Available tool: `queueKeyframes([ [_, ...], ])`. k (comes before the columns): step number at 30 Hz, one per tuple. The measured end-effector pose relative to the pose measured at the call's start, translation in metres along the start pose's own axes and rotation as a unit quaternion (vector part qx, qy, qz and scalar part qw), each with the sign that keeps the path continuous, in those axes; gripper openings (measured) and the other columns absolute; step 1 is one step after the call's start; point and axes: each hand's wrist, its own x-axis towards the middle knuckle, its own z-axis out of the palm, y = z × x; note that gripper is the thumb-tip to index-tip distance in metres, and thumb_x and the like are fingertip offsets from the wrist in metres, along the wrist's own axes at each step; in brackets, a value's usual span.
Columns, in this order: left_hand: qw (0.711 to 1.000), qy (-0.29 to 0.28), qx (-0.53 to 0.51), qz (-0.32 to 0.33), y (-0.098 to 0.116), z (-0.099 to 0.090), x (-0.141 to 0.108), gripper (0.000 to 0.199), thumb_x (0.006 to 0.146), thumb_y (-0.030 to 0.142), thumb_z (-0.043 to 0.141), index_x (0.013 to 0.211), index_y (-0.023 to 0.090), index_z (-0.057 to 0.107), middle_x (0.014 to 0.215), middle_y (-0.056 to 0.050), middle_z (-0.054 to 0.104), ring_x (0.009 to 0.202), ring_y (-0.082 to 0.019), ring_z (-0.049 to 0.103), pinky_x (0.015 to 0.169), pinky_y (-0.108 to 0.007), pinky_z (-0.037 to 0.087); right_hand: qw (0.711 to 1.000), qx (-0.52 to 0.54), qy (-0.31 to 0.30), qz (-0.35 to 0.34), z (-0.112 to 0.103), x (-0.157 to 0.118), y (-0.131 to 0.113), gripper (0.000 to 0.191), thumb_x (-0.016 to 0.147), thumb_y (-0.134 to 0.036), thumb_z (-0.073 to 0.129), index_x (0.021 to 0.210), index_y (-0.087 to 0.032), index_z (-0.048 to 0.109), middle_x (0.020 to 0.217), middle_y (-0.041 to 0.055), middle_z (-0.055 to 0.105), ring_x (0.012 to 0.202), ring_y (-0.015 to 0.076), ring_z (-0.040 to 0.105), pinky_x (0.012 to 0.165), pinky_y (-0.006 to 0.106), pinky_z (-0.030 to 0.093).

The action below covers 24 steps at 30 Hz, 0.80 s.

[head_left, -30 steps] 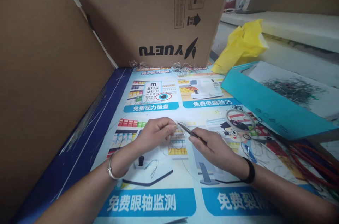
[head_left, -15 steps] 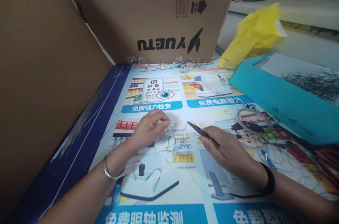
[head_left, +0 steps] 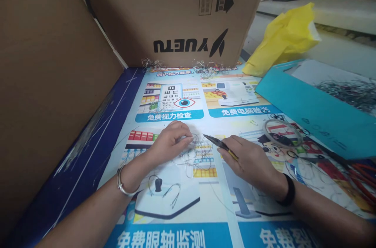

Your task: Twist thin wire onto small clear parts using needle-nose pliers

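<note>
My right hand [head_left: 248, 162] is closed around long-nose pliers [head_left: 220, 146], whose dark tips point left toward my other hand. My left hand [head_left: 173, 142] is in a pinch, thumb against curled fingers, with thin wire [head_left: 194, 138] at the fingertips. A loose tangle of thin wires [head_left: 192, 158] spreads under and between both hands on the printed sheet [head_left: 211, 189]. The plier tips are a short way right of the pinching fingers. Nearer to me lie a few bent wire pieces [head_left: 173, 193].
A cardboard box [head_left: 176, 13] stands at the back, with wire tangles [head_left: 210, 69] along its foot. To the right are a roll of clear tape [head_left: 299, 138], red-handled scissors [head_left: 362, 177], a turquoise box [head_left: 311, 119] holding many wires, and a yellow bag [head_left: 279, 40].
The pliers in my right hand have moved slightly left, closer to my left fingertips. My left hand has shifted a little to the right, still pinching. The camera view has moved slightly.
</note>
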Motion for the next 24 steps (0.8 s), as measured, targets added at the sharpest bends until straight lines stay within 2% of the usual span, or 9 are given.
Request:
queueKeyframes([
  [4, 1.0, 0.008, -0.006, 0.018, 0.003, 0.003, 0.001, 0.013, 0.083, 0.016, 0.051, 0.072, 0.018, 0.059, 0.077, -0.003, 0.062, 0.077, -0.015, 0.054, 0.078, -0.032, 0.042, 1.0, -0.017, 0.005, -0.019, 0.001, 0.002, -0.002, 0.024, 0.091, -0.034, 0.041, 0.077, -0.018, 0.052, 0.071, 0.0029, 0.055, 0.062, 0.0156, 0.051, 0.053, 0.025, 0.032],
  [8, 1.0, 0.019, -0.011, 0.005, 0.008, 0.005, 0.0, 0.016, 0.08, 0.013, 0.05, 0.066, 0.018, 0.055, 0.073, -0.002, 0.062, 0.073, -0.014, 0.054, 0.073, -0.03, 0.043, 0.999, -0.02, 0.004, -0.025, 0.001, 0.003, -0.003, 0.023, 0.091, -0.033, 0.042, 0.078, -0.017, 0.052, 0.071, 0.0029, 0.055, 0.063, 0.0154, 0.051, 0.054, 0.025, 0.032],
  [18, 0.999, -0.025, -0.007, -0.044, 0.014, 0.005, -0.002, 0.014, 0.078, 0.013, 0.047, 0.069, 0.018, 0.058, 0.071, -0.002, 0.061, 0.067, -0.013, 0.052, 0.063, -0.027, 0.042, 0.999, -0.018, 0.002, -0.027, -0.001, 0.003, -0.004, 0.026, 0.091, -0.033, 0.04, 0.077, -0.017, 0.054, 0.072, 0.0042, 0.058, 0.064, 0.0148, 0.052, 0.055, 0.025, 0.034],
  [24, 0.998, -0.037, 0.0, -0.053, 0.014, 0.005, -0.001, 0.016, 0.08, 0.015, 0.046, 0.07, 0.018, 0.058, 0.075, -0.004, 0.063, 0.07, -0.014, 0.053, 0.065, -0.029, 0.043, 0.999, -0.012, 0.0, -0.032, -0.001, 0.003, -0.003, 0.025, 0.091, -0.033, 0.041, 0.078, -0.016, 0.055, 0.072, 0.0045, 0.058, 0.065, 0.0146, 0.052, 0.056, 0.024, 0.034],
])
